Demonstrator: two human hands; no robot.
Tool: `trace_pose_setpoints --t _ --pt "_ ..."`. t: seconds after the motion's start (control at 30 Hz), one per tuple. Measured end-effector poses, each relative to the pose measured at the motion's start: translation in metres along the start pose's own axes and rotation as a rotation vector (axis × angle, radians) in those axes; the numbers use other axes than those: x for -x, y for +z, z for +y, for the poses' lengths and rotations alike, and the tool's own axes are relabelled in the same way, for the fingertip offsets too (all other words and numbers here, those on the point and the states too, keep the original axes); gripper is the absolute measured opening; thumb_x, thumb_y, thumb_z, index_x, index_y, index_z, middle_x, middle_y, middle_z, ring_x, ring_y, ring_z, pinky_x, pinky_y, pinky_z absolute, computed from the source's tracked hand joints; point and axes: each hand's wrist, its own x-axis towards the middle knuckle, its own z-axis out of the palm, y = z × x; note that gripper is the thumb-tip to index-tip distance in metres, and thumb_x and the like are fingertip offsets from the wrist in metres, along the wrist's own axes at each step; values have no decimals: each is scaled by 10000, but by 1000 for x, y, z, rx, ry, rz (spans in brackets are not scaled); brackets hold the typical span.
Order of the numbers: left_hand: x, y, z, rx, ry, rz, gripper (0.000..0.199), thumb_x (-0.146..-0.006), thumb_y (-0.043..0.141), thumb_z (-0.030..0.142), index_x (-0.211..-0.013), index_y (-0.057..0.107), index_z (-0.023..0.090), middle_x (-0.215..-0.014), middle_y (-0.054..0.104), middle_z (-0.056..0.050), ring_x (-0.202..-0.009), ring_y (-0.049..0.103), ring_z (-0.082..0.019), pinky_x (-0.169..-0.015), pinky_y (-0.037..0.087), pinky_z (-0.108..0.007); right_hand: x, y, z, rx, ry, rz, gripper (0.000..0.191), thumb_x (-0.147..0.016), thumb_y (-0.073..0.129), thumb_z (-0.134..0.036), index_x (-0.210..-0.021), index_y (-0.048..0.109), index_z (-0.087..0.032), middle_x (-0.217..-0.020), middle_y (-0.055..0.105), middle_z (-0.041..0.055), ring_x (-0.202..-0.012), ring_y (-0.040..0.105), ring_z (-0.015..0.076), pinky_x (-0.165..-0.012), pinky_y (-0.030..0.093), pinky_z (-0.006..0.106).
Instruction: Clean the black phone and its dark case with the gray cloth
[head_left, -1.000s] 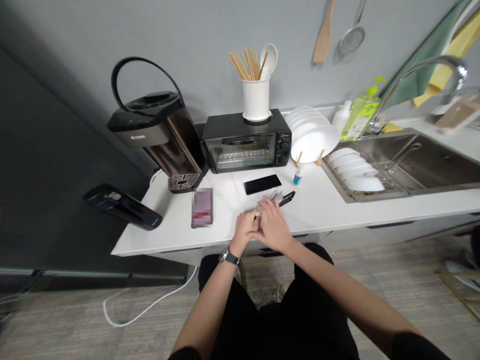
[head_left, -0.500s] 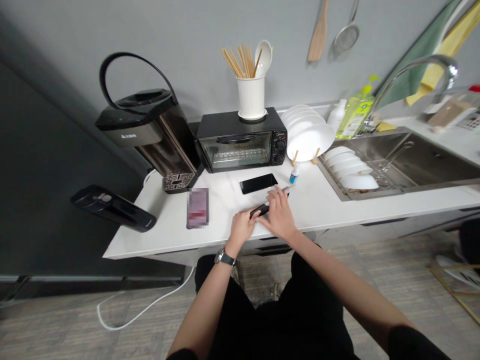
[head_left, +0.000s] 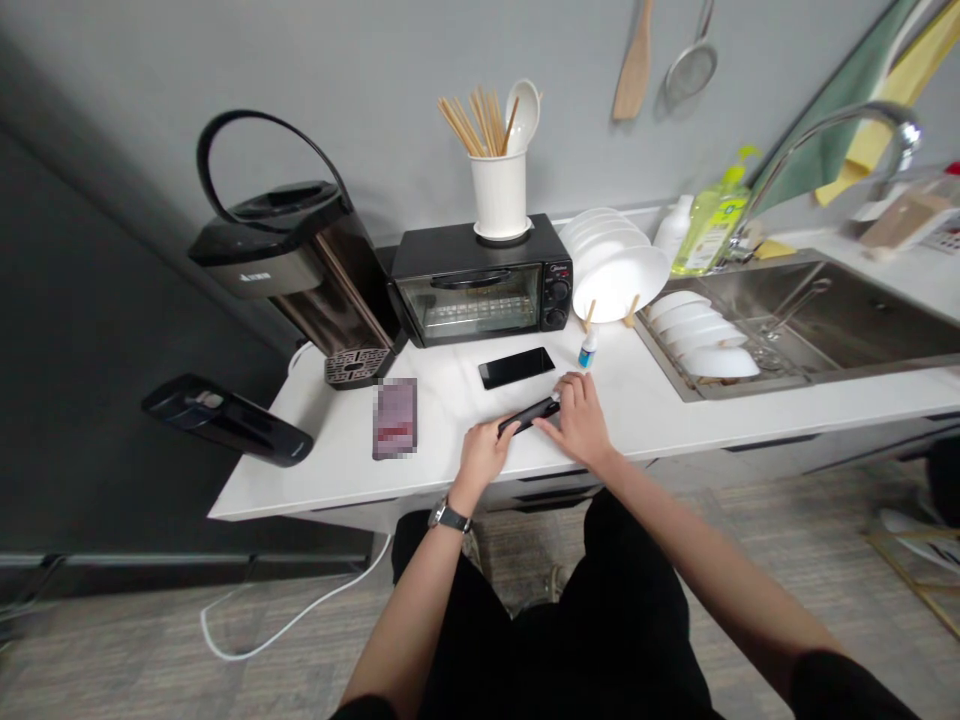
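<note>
Head view, desk: the front edge of the desk (head_left: 637,410) runs just below both hands; white surface shows leftward to a pixelated item (head_left: 396,418) and rightward to the sink (head_left: 862,312).
Slim black object (head_left: 534,412): near the front edge's middle, slanting between the hands.
Left hand (head_left: 484,455): grip closed on its left end.
Right hand (head_left: 585,425): grip bent around its right end.
Beyond: black phone (head_left: 516,368), small bottle (head_left: 588,350).

White counter (head_left: 330,477), seemingly a phone (head_left: 517,368)
</note>
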Motion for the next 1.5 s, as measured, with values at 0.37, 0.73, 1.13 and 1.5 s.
trace_pose_setpoints --t 0.37,0.73,1.13,1.5 --pt "1 -2 -9 -96 -3 -68 272 -922 525 166 -943 795 185 -885 802 -67 -782 714 -216 -764 525 -286 5 7 -55 -72 -335 -175 576 -1010 463 -594 -1305 581 -114 -1243 641 187 -1157 549 343 -1043 421 532" --pt "-3 1 -7 -106 -31 -75 232 -968 571 226 -1054 780 174 -1012 807 -99 -886 740 -245 -828 542 -307 12 12 -67 -91 -107 -30 655 -1000 408 -653 -1311 559 -97 -1321 597 205 -1318 460 373 -1201 246 589" --pt "-1 -2 2 -17 -13 -19 314 -1028 532 355 -1215 759 248 -1169 783 -88 -1030 750 -260 -854 539 -303 -8 -12 7 63 0 -78 445 -1050 388 -524 -1028 647 -163 -961 644 135 -933 553 313 -863 464 457" --pt "-2 1 -11 -134 -41 -112 198 -879 590 78 -943 775 108 -879 784 -128 -796 722 -275 -736 521 -322 10 17 -88 -97 -312 -122 581 -1035 451 -514 -1439 493 -98 -1378 610 180 -1283 503 330 -1146 330 507"
